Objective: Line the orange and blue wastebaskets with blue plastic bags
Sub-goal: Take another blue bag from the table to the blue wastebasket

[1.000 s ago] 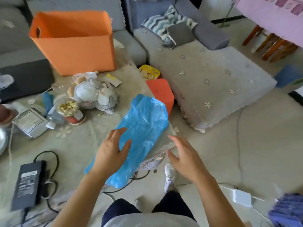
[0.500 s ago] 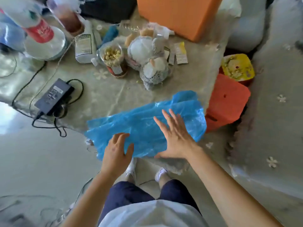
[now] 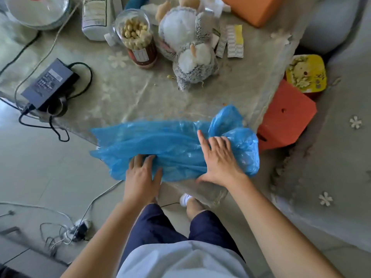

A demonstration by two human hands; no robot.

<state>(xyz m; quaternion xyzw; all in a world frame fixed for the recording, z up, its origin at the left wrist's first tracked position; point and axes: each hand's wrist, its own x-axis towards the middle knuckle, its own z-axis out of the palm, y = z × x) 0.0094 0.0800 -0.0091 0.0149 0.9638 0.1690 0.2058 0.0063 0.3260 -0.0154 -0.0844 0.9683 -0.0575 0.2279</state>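
A crumpled blue plastic bag [image 3: 170,145] lies across the near edge of the cloth-covered table [image 3: 140,97]. My left hand [image 3: 142,173] is at the bag's near edge, its fingertips tucked into a fold of the plastic. My right hand [image 3: 218,159] lies flat on the right part of the bag, fingers spread. The lower corner of the orange wastebasket [image 3: 255,9] shows at the top right of the table. No blue wastebasket is in view.
Behind the bag stand a jar of nuts [image 3: 138,37], two plush toys [image 3: 190,43] and a black power adapter [image 3: 50,83] with cables. An orange stool [image 3: 287,117] and a yellow stool [image 3: 305,73] sit between table and grey sofa [image 3: 341,157]. Cables [image 3: 66,231] lie on the floor.
The view has tilted down and closer to the table. The bag is more bunched than before. My left fingers have gone into its near fold, and my right hand has slid right, pressing it.
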